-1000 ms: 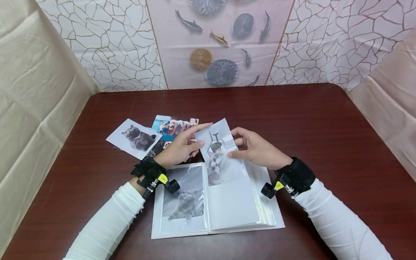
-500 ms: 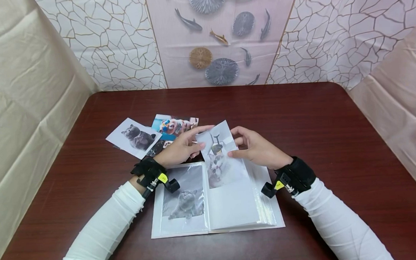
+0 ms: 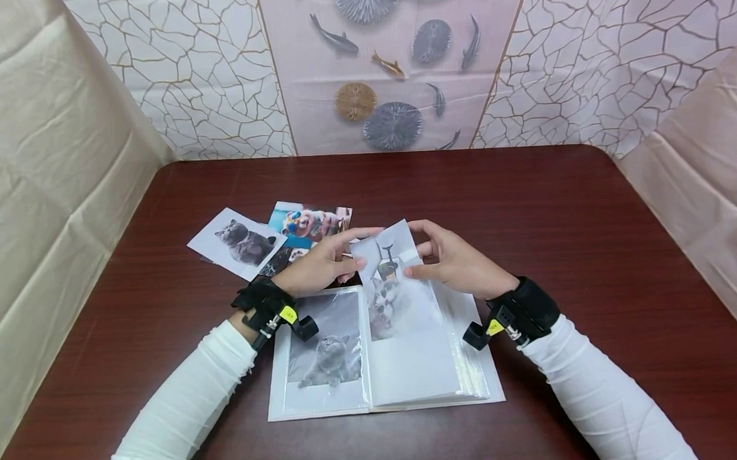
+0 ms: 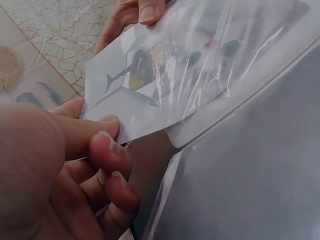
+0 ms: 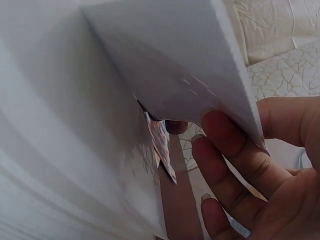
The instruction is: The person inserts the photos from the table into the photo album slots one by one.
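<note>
A photo album [image 3: 412,371] lies open on the table. A cat photo [image 3: 385,310] slants partway inside the clear sleeve of its right page, the upper part standing out beyond the page top. My left hand [image 3: 320,264] pinches the photo's upper left corner between thumb and index finger, the other fingers loosely curled in the left wrist view. With thumb in front and fingers behind, my right hand [image 3: 455,261] pinches the right side at the sleeve's mouth; the right wrist view shows these fingers [image 5: 232,142] on the back of the page. Wrinkled plastic [image 4: 200,75] covers the photo's lower part.
Behind my left hand lie loose photos: a grey cat print [image 3: 239,245] and a colourful print [image 3: 311,223], overlapping. The album's left page holds a grey kitten photo [image 3: 331,362]. The dark red table [image 3: 564,211] ends at a patterned cloth backdrop [image 3: 207,78].
The cat photo has slid a little down into the right page's sleeve, toward me. My left hand has come down slightly with it, while the right hand has stayed nearly in place.
</note>
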{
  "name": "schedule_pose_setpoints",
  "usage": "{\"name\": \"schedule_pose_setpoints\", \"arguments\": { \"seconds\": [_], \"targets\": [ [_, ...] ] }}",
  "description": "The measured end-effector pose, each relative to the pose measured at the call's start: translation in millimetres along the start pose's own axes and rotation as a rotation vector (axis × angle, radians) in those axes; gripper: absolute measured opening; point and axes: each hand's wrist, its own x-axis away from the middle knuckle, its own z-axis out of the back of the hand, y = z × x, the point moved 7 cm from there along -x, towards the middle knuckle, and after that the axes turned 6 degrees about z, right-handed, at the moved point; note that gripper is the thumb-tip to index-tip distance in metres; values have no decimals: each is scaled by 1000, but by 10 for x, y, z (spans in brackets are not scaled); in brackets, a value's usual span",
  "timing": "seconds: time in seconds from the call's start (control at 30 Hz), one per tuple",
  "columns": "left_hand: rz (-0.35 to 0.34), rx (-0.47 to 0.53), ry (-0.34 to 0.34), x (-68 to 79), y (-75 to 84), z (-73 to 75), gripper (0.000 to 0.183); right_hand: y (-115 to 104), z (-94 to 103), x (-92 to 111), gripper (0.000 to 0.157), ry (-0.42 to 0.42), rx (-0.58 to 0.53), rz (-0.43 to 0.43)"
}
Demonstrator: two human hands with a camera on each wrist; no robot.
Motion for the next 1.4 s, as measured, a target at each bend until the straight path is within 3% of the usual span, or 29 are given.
{"name": "schedule_pose_setpoints", "arguments": {
  "seconds": [0.33, 0.53, 1.4],
  "targets": [
    [32, 8, -55, -7, -27, -31, 50, 5, -1, 1, 77, -9, -22, -7],
    [28, 14, -62, -11, -29, -37, 49, 1, 2, 1, 75, 0, -14, -2],
    [34, 12, -41, -2, -16, -38, 48, 48, -7, -13, 76, -7, -22, -2]
  ]
}}
